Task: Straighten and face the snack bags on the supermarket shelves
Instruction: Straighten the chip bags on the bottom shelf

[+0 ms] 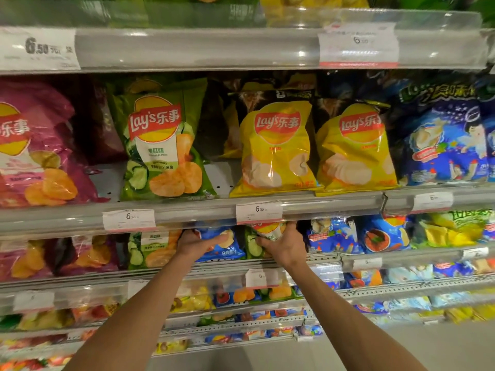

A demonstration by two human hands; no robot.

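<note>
supermarket shelves [187,210], crowded snack bags [273,148]

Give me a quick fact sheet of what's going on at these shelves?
place: supermarket snack shelves
left hand: holds blue bag, shelf below eye level
right hand: grips green bag beside it
shelf above: green Lay's bag, two yellow Lay's bags, upright, facing out
price tag: reads 6.50

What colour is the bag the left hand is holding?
Blue bag, gripped by the left hand; head view.
</note>
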